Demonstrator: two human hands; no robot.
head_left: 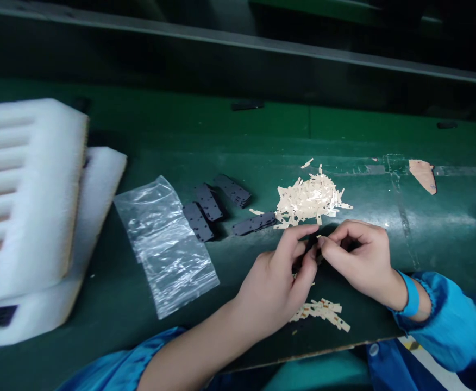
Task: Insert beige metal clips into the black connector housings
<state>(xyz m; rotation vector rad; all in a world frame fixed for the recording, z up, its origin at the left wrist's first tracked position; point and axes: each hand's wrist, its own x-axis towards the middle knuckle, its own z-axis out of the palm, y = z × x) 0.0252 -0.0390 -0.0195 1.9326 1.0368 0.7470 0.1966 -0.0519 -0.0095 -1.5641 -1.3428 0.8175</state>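
Note:
My left hand [279, 277] is closed on a small flat black plate [312, 242], mostly hidden by the fingers. Thumb and fingertip of my right hand [360, 258] pinch a tiny cream-coloured piece [319, 237] against that plate. Just beyond both hands lies a heap of cream strips [309, 198]. A smaller spread of cream strips [323, 312] lies near the table's front edge, partly behind my left hand. To the left are several stacks of black plates with small holes [208, 202], one of them touching the heap's edge.
A clear plastic bag [173, 250] lies flat on the green table [238, 293]. White foam trays [54, 201] are stacked at the left. A torn brown scrap [423, 175] lies at the right, and a dark bar [247, 105] toward the back.

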